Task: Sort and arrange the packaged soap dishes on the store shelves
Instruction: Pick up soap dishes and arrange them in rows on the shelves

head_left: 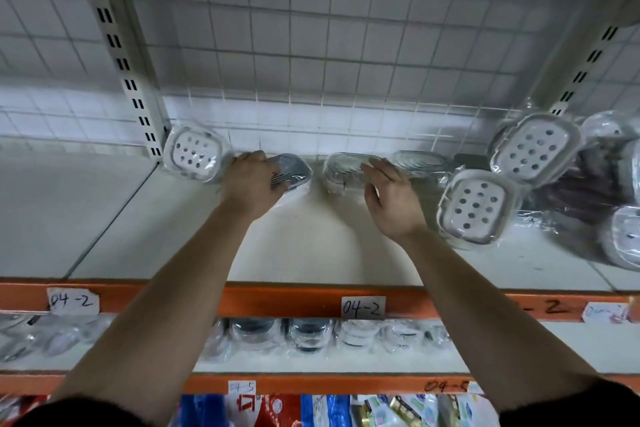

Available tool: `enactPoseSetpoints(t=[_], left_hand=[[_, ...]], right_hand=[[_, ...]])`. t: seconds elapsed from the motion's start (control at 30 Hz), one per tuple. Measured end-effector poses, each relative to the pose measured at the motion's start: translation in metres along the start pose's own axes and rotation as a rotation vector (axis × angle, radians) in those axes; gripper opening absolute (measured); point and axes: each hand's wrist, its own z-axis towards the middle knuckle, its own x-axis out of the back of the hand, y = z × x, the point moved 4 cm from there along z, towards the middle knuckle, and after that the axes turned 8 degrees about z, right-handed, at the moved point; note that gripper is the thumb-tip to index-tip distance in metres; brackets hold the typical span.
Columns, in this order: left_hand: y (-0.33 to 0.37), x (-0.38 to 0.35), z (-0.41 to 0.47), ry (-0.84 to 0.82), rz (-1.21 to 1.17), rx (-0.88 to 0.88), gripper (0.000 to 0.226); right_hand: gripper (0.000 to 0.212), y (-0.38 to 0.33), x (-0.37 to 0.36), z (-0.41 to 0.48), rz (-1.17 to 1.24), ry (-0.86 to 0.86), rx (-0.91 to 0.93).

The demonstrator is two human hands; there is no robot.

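The left hand (251, 180) closes its fingers (273, 180) on a grey ribbed soap dish in clear film (289, 170), standing it against the wire-grid back panel (311, 45). The right hand (389, 199) is open, fingers spread, steadying a clear oval plastic soap dish (346, 166) just beyond its fingertips. Both dishes sit on the smooth white shelf (311, 246).

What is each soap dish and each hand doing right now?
Left hand: fingers closed on the grey soap dish.
Right hand: open, fingers at the clear soap dish.
White holed dish: wrapped, leaning against the back grid.
Two white holed dishes at right: wrapped, tilted.
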Motion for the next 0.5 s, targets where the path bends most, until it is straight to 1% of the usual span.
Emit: enactPoseSetpoints(t=[0.07,0.13,0.23,0.33,0.4,0.43,0.5], left_hand=[[-0.002,0.006,-0.008,0.018,-0.019,0.059,0.04],[-0.001,0.007,-0.015,0.053,-0.058,0.107,0.041],[0.004,0.004,-0.024,0.07,-0.102,0.152,0.041],[0.005,0.0,-0.032,0.078,-0.151,0.144,0.045],[0.005,-0.001,-0.037,0.086,-0.222,0.141,0.05],[0.005,0.0,-0.04,0.088,-0.237,0.135,0.056],[0.007,0.002,-0.044,0.089,-0.213,0.104,0.068]], right_hand=[[0.046,0.003,-0.007,0.004,-0.024,-0.101,-0.046],[0.052,0.007,-0.012,0.005,-0.054,-0.127,-0.087],[0.049,0.001,-0.014,-0.001,-0.155,-0.077,-0.102],[0.044,-0.01,-0.013,-0.008,-0.259,-0.055,-0.1],[0.037,-0.013,-0.01,-0.011,-0.255,-0.017,-0.078],[0.032,-0.013,-0.008,-0.013,-0.232,0.01,-0.072],[0.026,-0.012,-0.006,-0.015,-0.185,0.063,-0.066]])
